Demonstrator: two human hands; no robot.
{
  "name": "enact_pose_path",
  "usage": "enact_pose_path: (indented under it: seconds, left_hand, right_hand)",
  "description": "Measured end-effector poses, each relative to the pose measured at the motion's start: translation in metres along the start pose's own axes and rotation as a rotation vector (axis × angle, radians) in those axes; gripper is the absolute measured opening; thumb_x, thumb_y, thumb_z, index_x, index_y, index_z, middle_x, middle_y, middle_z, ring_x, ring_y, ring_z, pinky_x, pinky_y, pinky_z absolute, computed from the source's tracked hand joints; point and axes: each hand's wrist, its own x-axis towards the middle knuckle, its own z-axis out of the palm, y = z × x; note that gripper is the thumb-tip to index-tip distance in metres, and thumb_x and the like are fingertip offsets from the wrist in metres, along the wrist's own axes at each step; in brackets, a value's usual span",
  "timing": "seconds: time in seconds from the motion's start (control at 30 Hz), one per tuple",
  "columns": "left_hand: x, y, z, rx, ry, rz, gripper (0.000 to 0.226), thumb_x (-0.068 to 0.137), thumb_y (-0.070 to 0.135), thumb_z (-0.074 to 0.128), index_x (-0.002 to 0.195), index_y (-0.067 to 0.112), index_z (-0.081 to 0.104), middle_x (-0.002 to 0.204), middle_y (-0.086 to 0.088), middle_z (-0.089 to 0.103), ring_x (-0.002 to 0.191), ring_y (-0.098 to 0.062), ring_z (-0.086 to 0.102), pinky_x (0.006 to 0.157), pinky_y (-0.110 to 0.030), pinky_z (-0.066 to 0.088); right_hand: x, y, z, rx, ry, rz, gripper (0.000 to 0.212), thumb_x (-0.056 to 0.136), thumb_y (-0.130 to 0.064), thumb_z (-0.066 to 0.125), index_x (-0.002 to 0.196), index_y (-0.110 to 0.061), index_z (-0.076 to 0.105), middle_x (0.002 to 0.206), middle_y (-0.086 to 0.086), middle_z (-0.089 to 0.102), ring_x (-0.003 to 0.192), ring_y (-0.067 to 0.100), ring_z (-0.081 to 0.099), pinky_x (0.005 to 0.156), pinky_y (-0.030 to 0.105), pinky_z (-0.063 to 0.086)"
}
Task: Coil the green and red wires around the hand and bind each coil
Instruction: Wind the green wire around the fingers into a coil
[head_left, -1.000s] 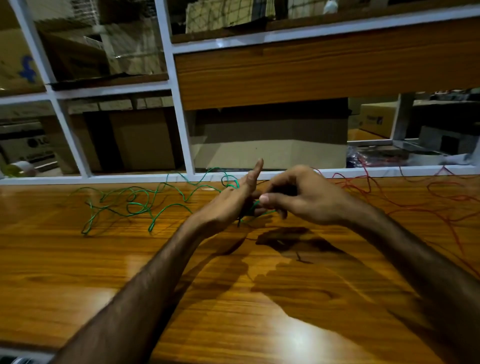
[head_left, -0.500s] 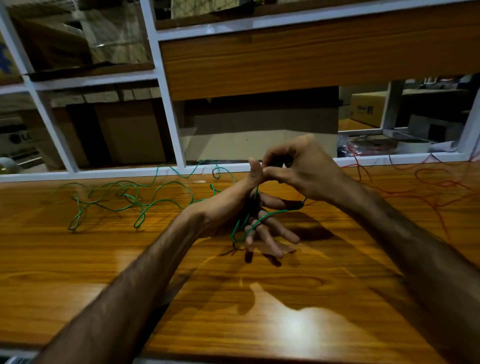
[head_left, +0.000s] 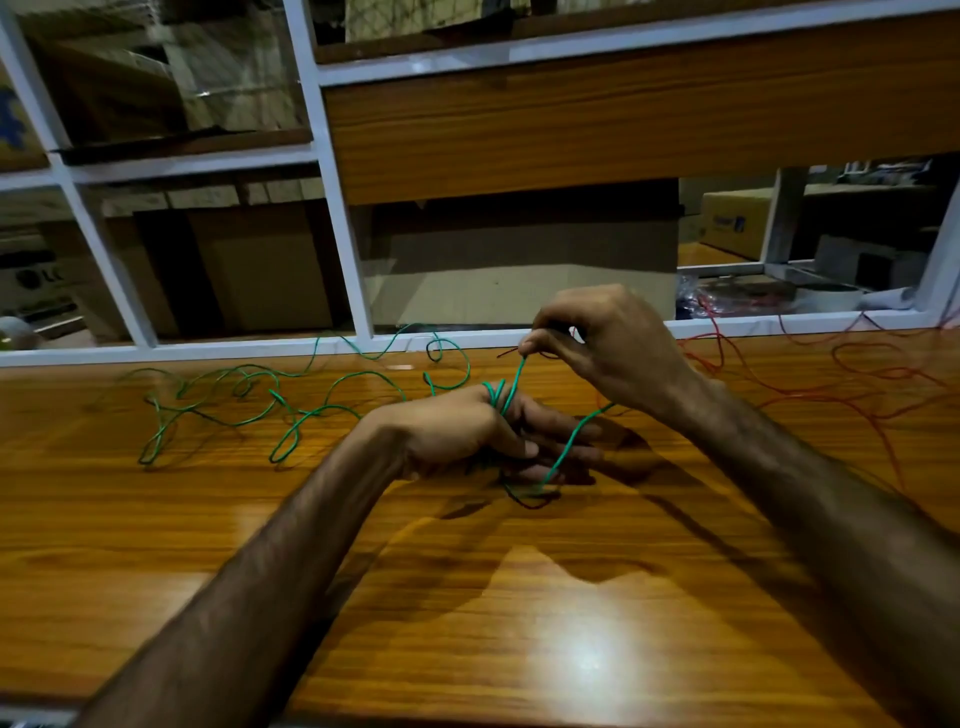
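A long green wire (head_left: 244, 395) lies in loose tangles on the wooden table (head_left: 467, 597), left of centre. Its near end runs to my left hand (head_left: 457, 431), where a few turns loop over the knuckles and round the fingers; the thumb is folded onto the fingers. My right hand (head_left: 608, 343) is raised just above and right of it and pinches the green wire between thumb and fingertips. A thin red wire (head_left: 857, 374) sprawls over the table's right side, passing behind my right wrist.
A white-framed glass partition (head_left: 337, 244) with a wooden panel (head_left: 623, 114) closes off the table's far edge. Cardboard boxes (head_left: 519, 270) stand behind the glass. A white round container (head_left: 826, 299) sits behind it at right.
My right hand has carried the green wire up over my left hand's knuckles, adding a turn. My left hand has turned palm down, its thumb folded in. The loose tangle has shifted slightly.
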Motion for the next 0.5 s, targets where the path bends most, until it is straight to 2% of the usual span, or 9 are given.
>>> enact_pose_path:
  seconds: [0.07,0.13,0.27,0.33,0.4,0.47,0.5]
  left_hand:
    - [-0.001,0.002,0.004,-0.095,-0.102,0.041,0.06,0.095,-0.022,0.029,0.143,-0.002,0.058,0.138,-0.021,0.066,0.135,-0.032,0.06,0.118,-0.038,0.044]
    - [-0.004,0.005,0.004,-0.11,-0.126,0.088,0.059,0.094,-0.023,0.028,0.14,-0.004,0.061,0.134,-0.022,0.068,0.135,-0.031,0.061,0.116,-0.036,0.047]
    - [-0.008,0.008,0.0,0.037,0.025,0.201,0.055,0.089,-0.022,0.034,0.112,0.0,0.079,0.106,-0.023,0.077,0.111,-0.031,0.073,0.106,-0.037,0.055]
    - [-0.007,0.008,0.005,0.086,0.055,0.255,0.048,0.082,-0.02,0.04,0.098,0.0,0.08,0.096,-0.029,0.072,0.094,-0.029,0.075,0.096,-0.036,0.057]
    - [-0.003,0.007,0.007,0.143,0.141,0.308,0.043,0.074,-0.019,0.042,0.082,0.002,0.078,0.084,-0.026,0.066,0.077,-0.025,0.071,0.09,-0.036,0.057]
    - [0.001,0.007,0.004,0.18,0.27,0.39,0.038,0.07,-0.018,0.042,0.074,0.004,0.074,0.065,-0.016,0.059,0.074,-0.032,0.062,0.086,-0.04,0.054]
    - [0.002,0.007,0.001,0.156,0.3,0.428,0.036,0.067,-0.016,0.043,0.072,0.004,0.073,0.062,-0.015,0.056,0.076,-0.035,0.059,0.083,-0.037,0.054]
  right_hand:
    - [0.003,-0.002,0.007,0.035,0.033,0.009,0.041,0.097,-0.059,0.052,0.087,-0.024,0.072,0.078,-0.009,0.065,0.07,0.014,0.057,0.057,0.04,0.046]
    - [0.002,-0.003,0.013,0.05,0.057,0.01,0.037,0.1,-0.053,0.052,0.089,-0.022,0.07,0.08,-0.006,0.064,0.072,0.017,0.058,0.058,0.039,0.045]
    - [-0.01,0.006,0.022,-0.05,0.096,-0.024,0.038,0.103,-0.044,0.046,0.092,-0.013,0.066,0.082,0.005,0.067,0.069,0.031,0.062,0.053,0.041,0.048]
    - [-0.013,0.007,0.023,-0.104,0.119,-0.07,0.045,0.106,-0.045,0.041,0.092,-0.011,0.066,0.081,0.007,0.068,0.064,0.031,0.062,0.047,0.041,0.048]
    - [-0.013,0.007,0.021,-0.16,0.121,-0.116,0.052,0.109,-0.046,0.034,0.091,-0.009,0.066,0.078,0.007,0.066,0.057,0.03,0.06,0.043,0.037,0.044]
    - [-0.015,0.012,0.02,-0.199,0.118,-0.145,0.052,0.11,-0.046,0.031,0.091,-0.01,0.065,0.076,0.007,0.065,0.054,0.029,0.058,0.041,0.035,0.04]
    - [-0.015,0.014,0.019,-0.216,0.115,-0.161,0.049,0.11,-0.045,0.03,0.093,-0.013,0.063,0.076,0.006,0.064,0.055,0.03,0.058,0.042,0.035,0.041]
